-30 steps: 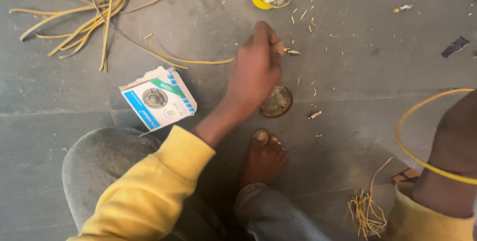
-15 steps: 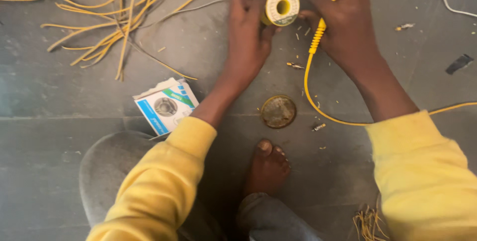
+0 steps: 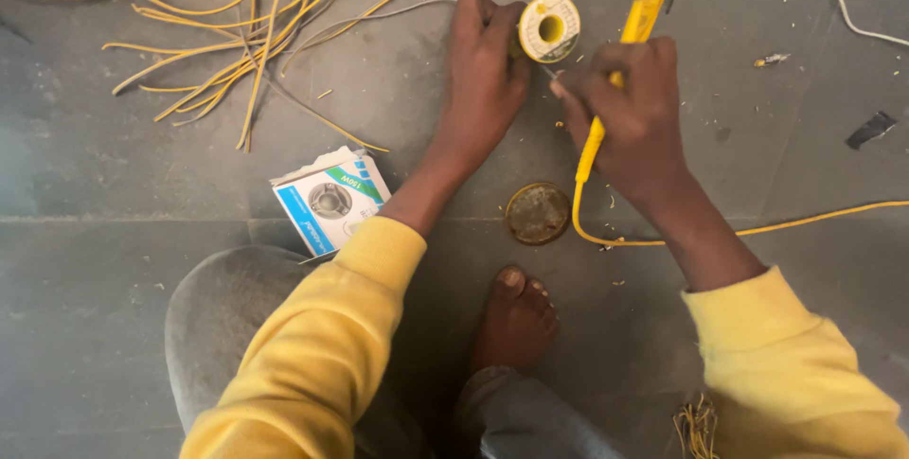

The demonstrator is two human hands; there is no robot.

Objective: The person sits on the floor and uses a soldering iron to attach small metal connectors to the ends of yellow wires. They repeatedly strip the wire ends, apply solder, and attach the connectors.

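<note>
A: Item one, left hand (image 3: 483,66). Pose?
B: Upper centre of the frame, arm reaching up from the lower left in a yellow sleeve (image 3: 322,345). Palm down, fingers curled against the yellow solder spool (image 3: 549,28), which lies on the grey floor (image 3: 114,185) just right of the hand. Whether the fingers truly pinch it or only steady it, I cannot tell.

A: Item two, right hand (image 3: 630,114).
B: Right of centre, arm entering from the lower right. Fist clenched around the yellow soldering iron (image 3: 636,28); the tool's head points toward the top edge, and its yellow cord (image 3: 663,241) loops below the wrist and runs off right.

A: Surroundings?
B: Round metal tin (image 3: 537,214), centre, below both hands. Small blue-and-white box (image 3: 329,202), left of centre. Loose yellow wire lengths (image 3: 237,33), upper left. Bare foot (image 3: 516,317), lower centre.
</note>
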